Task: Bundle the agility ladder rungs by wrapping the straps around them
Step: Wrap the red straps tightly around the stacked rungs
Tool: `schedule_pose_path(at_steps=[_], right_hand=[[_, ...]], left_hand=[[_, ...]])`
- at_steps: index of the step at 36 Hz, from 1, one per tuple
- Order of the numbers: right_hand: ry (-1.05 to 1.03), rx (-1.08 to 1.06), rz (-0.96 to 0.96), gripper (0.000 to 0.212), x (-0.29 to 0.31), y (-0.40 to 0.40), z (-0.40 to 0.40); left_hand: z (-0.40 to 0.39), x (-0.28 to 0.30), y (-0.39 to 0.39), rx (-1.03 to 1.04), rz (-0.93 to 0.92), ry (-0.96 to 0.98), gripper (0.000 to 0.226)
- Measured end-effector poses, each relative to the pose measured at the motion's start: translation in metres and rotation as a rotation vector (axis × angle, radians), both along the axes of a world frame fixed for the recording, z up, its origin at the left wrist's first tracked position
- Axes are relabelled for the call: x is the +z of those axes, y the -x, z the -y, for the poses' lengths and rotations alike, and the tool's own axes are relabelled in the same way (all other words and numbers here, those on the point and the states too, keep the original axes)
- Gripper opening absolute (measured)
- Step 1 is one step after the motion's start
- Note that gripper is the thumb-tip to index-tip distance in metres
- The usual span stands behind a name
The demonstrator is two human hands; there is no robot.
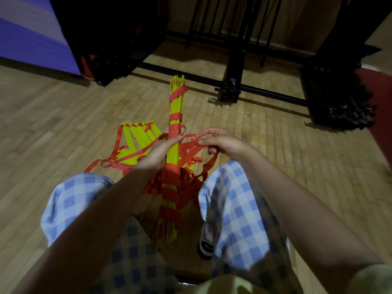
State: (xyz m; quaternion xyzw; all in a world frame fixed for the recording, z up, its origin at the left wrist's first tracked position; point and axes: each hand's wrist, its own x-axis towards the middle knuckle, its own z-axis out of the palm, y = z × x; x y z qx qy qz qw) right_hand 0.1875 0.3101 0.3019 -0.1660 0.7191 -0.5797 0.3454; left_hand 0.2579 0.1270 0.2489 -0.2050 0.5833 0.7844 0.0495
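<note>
A long bundle of yellow rungs [176,102] lies on the wood floor between my knees, pointing away from me, with red strap wound round it in several bands. My left hand [158,152] grips the bundle at its middle, thumb on a red band. My right hand [218,140] pinches a loose red strap [191,145] just right of the bundle. More loose strap loops hang below it. A second, unbundled set of yellow rungs [137,141] fans out on the floor to the left, still joined by red straps.
A black metal rack base [231,90] crosses the floor beyond the bundle. A dark pile [339,102] sits at the right, a purple mat [31,32] at the far left. My checked trouser legs [233,209] flank the bundle, with a shoe [206,245] beside it.
</note>
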Motion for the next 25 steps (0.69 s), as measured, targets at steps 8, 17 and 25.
schedule_pose_path(at_steps=[8, 17, 25], right_hand=[[-0.004, -0.016, 0.021, 0.018, -0.001, 0.0, 0.001], [-0.129, -0.005, -0.046, 0.031, -0.004, 0.003, -0.002], [-0.301, 0.07, -0.118, 0.014, -0.004, 0.006, -0.012]], left_hand=[[-0.003, -0.001, 0.001, -0.024, 0.046, -0.161, 0.042], [0.013, -0.001, 0.013, 0.236, 0.035, 0.446, 0.036], [0.022, -0.003, 0.002, 0.257, -0.023, 0.395, 0.038]])
